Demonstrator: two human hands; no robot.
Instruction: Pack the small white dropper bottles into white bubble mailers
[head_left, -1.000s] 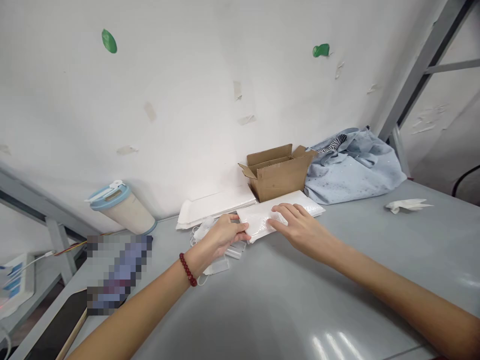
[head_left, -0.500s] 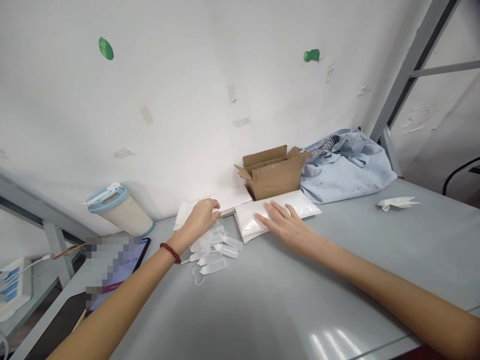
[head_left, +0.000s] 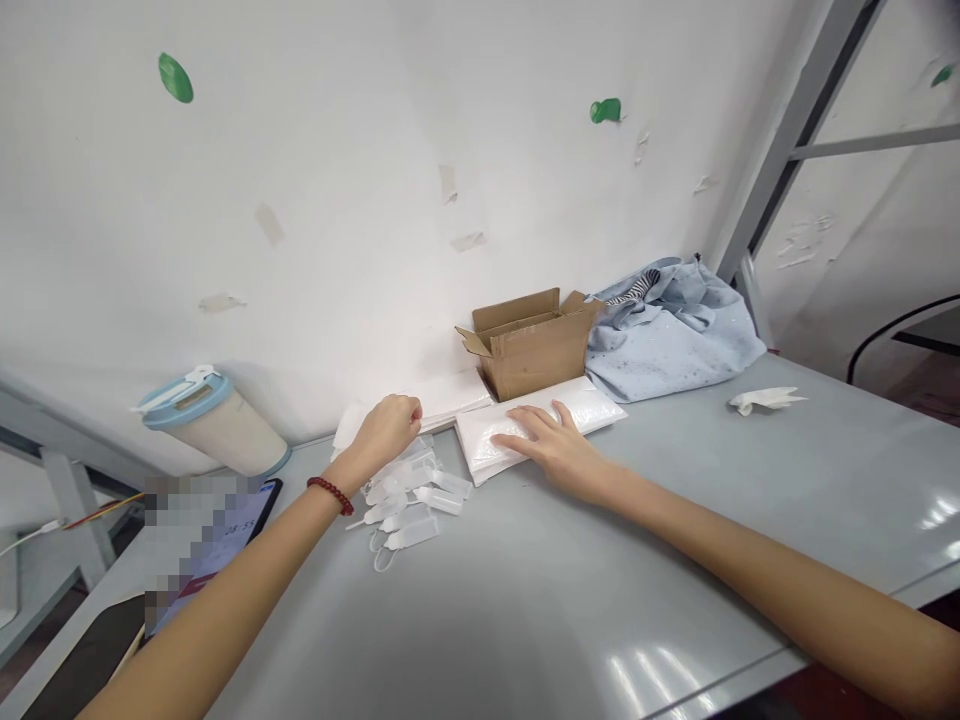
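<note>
The left hand (head_left: 386,432) had moved off the white plastic packet (head_left: 592,402) and gone up over the small clear bottles (head_left: 437,500). Its fingers were curled in like a loose fist. I could not see anything in them, but I could not tell for sure. The right hand (head_left: 551,447) lay on the near part of the packet, with its fingers spread out and flat. They were not gripping it. The packet lay flat on the grey table (head_left: 675,600), right in front of a brown cardboard box (head_left: 529,345) with its flaps open. It looked soft and puffy, and a little shiny. Behind the left hand was a long, flat white pack (head_left: 450,395). A crumpled blue cloth (head_left: 671,325) sat by the box.
</note>
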